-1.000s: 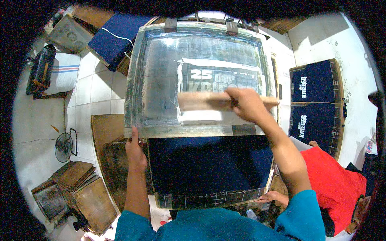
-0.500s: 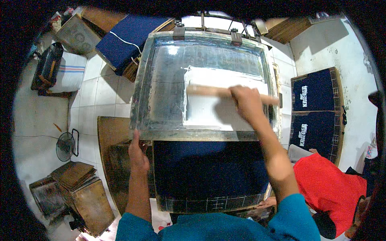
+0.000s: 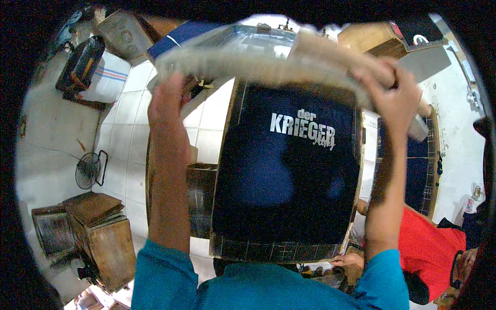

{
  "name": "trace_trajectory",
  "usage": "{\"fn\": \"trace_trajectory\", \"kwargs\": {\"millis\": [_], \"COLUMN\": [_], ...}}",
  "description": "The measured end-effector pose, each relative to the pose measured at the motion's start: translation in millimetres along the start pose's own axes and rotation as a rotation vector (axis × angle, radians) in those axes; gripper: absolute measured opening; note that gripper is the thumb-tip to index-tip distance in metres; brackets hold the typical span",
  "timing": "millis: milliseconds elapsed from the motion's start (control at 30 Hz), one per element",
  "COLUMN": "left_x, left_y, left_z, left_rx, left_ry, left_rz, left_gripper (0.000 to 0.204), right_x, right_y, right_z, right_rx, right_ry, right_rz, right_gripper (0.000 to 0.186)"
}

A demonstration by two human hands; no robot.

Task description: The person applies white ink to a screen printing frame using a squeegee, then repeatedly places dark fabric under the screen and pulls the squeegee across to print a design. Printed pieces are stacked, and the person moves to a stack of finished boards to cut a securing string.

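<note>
A screen-printing frame [image 3: 232, 64] is tilted up at its near side, blurred by motion. My left hand [image 3: 168, 106] is closed on its near left corner. A wooden squeegee [image 3: 330, 54] slants across the frame's right end, with my right hand [image 3: 392, 98] wrapped round it. Whether that hand also touches the frame, I cannot tell. Below lies dark blue fabric [image 3: 279, 206] flat on a board, bearing white lettering [image 3: 302, 126] near its far end. Shadows of my arms and the frame fall on it.
A co-worker in a red shirt [image 3: 431, 243] is at the lower right, one hand [image 3: 349, 260] at the board's near right corner. Another fabric-covered board [image 3: 417, 181] stands at right. To the left are a fan [image 3: 88, 170], stacked wooden panels [image 3: 111, 253] and a black bag [image 3: 85, 59].
The frame's near side has lifted up and away from the fabric, uncovering the white lettering. Both my hands have moved up and forward, the right one carrying the squeegee further right.
</note>
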State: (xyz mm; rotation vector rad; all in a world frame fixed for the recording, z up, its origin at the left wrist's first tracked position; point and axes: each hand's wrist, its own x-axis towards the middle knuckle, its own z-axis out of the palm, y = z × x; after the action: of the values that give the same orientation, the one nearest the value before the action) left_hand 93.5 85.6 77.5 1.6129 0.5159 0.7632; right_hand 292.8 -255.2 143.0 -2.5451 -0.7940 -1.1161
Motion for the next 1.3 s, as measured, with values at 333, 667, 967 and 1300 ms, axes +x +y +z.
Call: {"fn": "trace_trajectory", "kwargs": {"millis": [333, 667, 967, 1300], "left_x": [-93.1, -285.4, -271.5, -196.5], "left_y": [-183.2, -240.6, -230.2, -182.8], "left_z": [-284.6, -439.4, -431.1, -373.9], "left_rx": [1.007, 0.314, 1.101, 1.266], "left_ry": [-0.008, 0.006, 0.009, 0.076], "left_rz": [-0.121, -0.882, -0.319, -0.502], "left_gripper": [0.046, 0.041, 0.034, 0.046], "right_x": [187.6, 164.9, 166.2, 170.7], "right_y": [84.3, 86.5, 107.5, 122.3], "right_z": [25.9, 6.8, 23.7, 42.9], "right_rx": [0.211, 0.173, -0.036, 0.154], "right_ry": [-0.36, -0.395, -0.314, -0.339], "right_rz": [0.161, -0.035, -0.325, -0.03], "right_gripper": [0.049, 0.035, 0.035, 0.035]}}
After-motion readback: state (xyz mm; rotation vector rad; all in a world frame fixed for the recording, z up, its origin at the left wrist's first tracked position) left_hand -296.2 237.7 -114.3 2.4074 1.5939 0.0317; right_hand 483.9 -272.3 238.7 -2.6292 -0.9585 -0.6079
